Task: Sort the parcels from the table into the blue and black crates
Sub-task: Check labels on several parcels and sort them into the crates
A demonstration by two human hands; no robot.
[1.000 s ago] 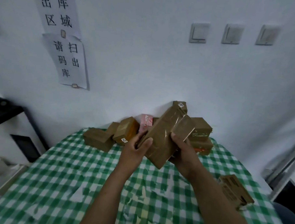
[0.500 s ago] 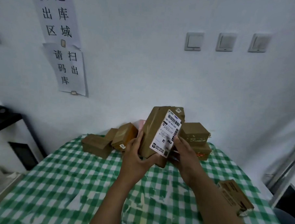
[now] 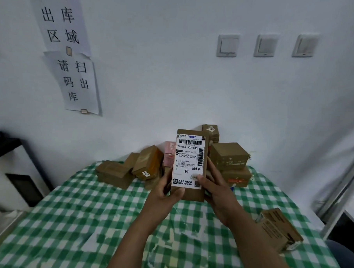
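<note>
left hand (image 3: 165, 191) grips bottom left edge of parcel (image 3: 189, 164), thumb on front | right hand (image 3: 214, 186) clasps right side, thumb on label (image 3: 188, 160) | parcel upright above table (image 3: 87, 221), before pile of boxes (image 3: 227, 158)

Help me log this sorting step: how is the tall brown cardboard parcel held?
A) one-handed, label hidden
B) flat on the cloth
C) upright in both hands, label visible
C: the left hand and right hand grip the tall brown cardboard parcel upright, its white label facing the camera.
</note>
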